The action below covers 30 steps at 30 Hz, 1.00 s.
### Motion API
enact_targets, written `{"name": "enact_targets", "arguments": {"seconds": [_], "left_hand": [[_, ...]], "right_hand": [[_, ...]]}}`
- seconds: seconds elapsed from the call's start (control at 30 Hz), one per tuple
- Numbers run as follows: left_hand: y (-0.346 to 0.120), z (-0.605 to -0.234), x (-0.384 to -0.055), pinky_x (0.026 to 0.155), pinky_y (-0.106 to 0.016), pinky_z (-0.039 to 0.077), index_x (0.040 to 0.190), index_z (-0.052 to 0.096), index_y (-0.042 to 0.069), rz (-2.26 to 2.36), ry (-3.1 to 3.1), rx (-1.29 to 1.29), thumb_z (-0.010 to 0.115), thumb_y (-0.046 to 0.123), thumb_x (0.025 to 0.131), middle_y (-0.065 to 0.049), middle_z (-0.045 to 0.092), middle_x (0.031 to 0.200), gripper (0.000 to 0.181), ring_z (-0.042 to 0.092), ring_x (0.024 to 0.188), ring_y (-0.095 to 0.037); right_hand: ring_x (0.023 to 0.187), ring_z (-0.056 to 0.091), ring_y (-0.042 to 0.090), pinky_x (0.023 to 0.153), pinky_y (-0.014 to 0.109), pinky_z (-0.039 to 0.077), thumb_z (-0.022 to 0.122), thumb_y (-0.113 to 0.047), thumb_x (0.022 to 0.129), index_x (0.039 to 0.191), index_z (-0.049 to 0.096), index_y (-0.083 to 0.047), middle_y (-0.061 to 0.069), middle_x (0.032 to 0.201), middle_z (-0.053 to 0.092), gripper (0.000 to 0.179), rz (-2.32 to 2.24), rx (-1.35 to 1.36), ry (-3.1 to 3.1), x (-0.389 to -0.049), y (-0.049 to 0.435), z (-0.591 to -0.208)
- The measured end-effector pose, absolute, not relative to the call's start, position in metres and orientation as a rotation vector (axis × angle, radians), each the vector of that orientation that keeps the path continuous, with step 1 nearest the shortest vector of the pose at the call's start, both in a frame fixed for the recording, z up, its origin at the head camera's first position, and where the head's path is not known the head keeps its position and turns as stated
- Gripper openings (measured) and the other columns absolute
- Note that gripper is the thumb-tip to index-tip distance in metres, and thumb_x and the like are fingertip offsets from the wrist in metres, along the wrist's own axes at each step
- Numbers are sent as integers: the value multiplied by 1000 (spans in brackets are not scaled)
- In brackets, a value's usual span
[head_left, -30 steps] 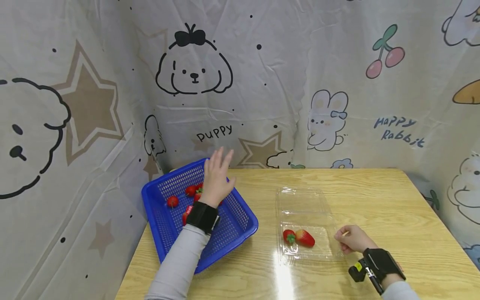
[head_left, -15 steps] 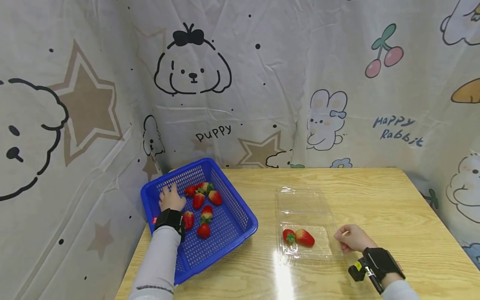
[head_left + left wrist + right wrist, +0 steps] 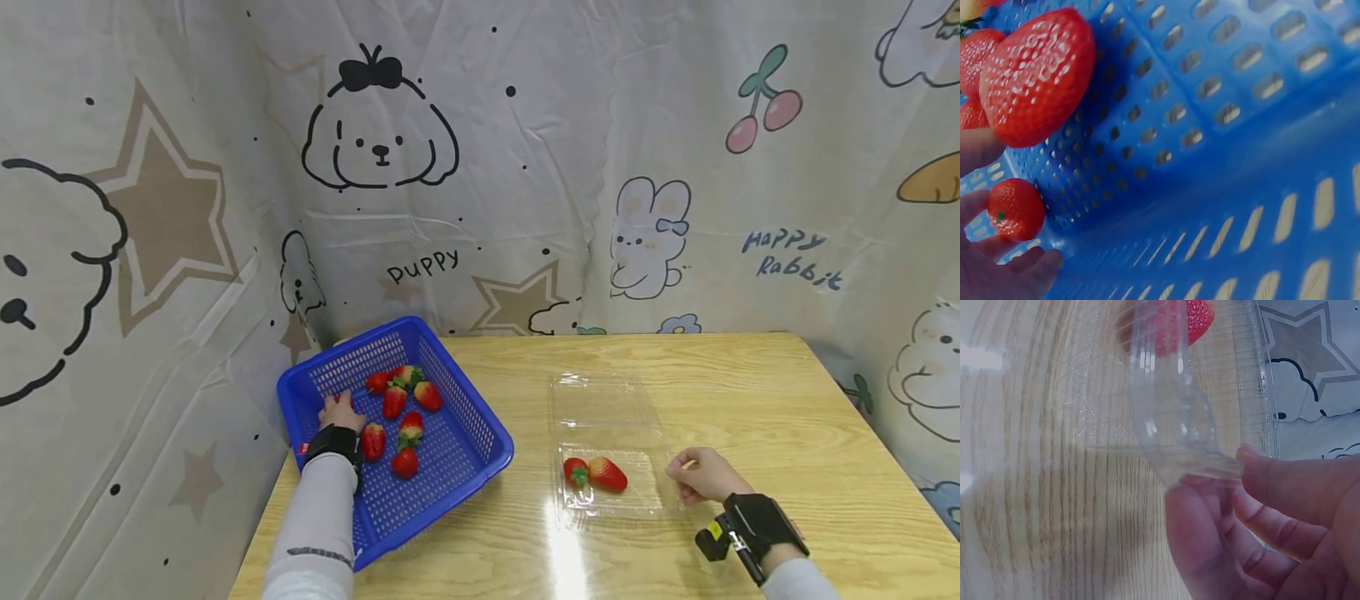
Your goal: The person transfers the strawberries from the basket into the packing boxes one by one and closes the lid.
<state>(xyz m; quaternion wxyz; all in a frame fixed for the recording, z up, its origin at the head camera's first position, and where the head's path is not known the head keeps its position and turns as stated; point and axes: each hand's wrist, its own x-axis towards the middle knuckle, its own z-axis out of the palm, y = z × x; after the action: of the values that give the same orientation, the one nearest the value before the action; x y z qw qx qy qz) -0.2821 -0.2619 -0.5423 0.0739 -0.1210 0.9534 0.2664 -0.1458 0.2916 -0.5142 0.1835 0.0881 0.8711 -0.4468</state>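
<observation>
In the head view my left hand point(image 3: 342, 414) reaches into the left side of the blue plastic basket point(image 3: 480, 417). Its fingers are curled about a small round strawberry point(image 3: 1016, 209) with a green spot, low beside the perforated wall. A larger strawberry point(image 3: 1041, 78) shows nearer the left wrist camera. My right hand point(image 3: 707, 475) pinches the right edge of a clear clamshell container point(image 3: 645, 500) between thumb and fingers; the right wrist view shows the thin plastic point(image 3: 1210, 465) at the fingertips. Two strawberries, one of them a longer strawberry point(image 3: 607, 474), lie in its near half.
Several more strawberries point(image 3: 394, 402) lie loose in the middle of the basket, right of the left hand. Basket and container stand apart on a wood-grain table point(image 3: 735, 392). A printed cloth point(image 3: 510, 167) hangs behind and at the sides.
My left hand has moved left and down into the basket, first with fingers spread, now curled around the small strawberry. The right hand keeps its pinch on the container's edge.
</observation>
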Motion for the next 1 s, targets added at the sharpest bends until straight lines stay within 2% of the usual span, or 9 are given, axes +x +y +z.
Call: {"name": "enact_targets", "arguments": {"seconds": [0.43,0.57,0.67,0.77,0.8,0.93,1.0], "left_hand": [[-252,-544,-277,89,-61,36,127,42,-7,814,3031,-425,57,-1,74,-40,34,122,55,41,104,-60],[-250,-536,-277,85,-57,40,108,56,-6,747,3071,-386,54,-4,76,-37,47,110,32,48,99,-54],[-249,-526,-280,79,-54,43,86,61,-5,689,3112,-316,52,-4,76,-32,56,95,14,54,91,-47],[-246,-514,-291,77,-53,46,79,63,-5,616,3102,-298,51,-3,77,-29,61,89,12,58,88,-44],[-248,-519,-300,71,-51,47,75,63,-4,588,3153,-273,51,-1,77,-28,62,85,13,59,83,-43],[-232,-486,-312,75,-51,48,86,66,-5,519,3129,-293,53,0,78,-28,63,93,16,60,88,-42],[-218,-465,-311,73,-51,49,83,65,-6,536,3170,-250,52,0,80,-27,63,90,15,60,86,-42]], "right_hand": [[53,52,13,51,30,51,55,-4,88,90,53,6,4,59,53,11,-1261,237,2453,-145,293,-516],[53,52,13,51,30,51,55,-4,88,91,53,6,4,60,53,11,-1251,241,2456,-145,292,-515],[53,53,13,51,30,51,55,-4,88,91,53,7,4,60,53,12,-1252,242,2457,-146,293,-517],[53,53,13,52,30,51,55,-4,88,91,53,7,4,60,53,12,-1254,241,2458,-146,294,-518],[53,53,13,52,30,51,55,-4,88,91,52,7,4,60,53,12,-1256,242,2457,-146,294,-518],[52,53,13,52,31,52,54,-3,88,91,53,7,5,60,53,10,-1257,246,2460,-146,293,-516],[52,53,13,52,31,52,54,-2,88,91,53,7,5,59,53,10,-1262,243,2460,-146,292,-516]]}}
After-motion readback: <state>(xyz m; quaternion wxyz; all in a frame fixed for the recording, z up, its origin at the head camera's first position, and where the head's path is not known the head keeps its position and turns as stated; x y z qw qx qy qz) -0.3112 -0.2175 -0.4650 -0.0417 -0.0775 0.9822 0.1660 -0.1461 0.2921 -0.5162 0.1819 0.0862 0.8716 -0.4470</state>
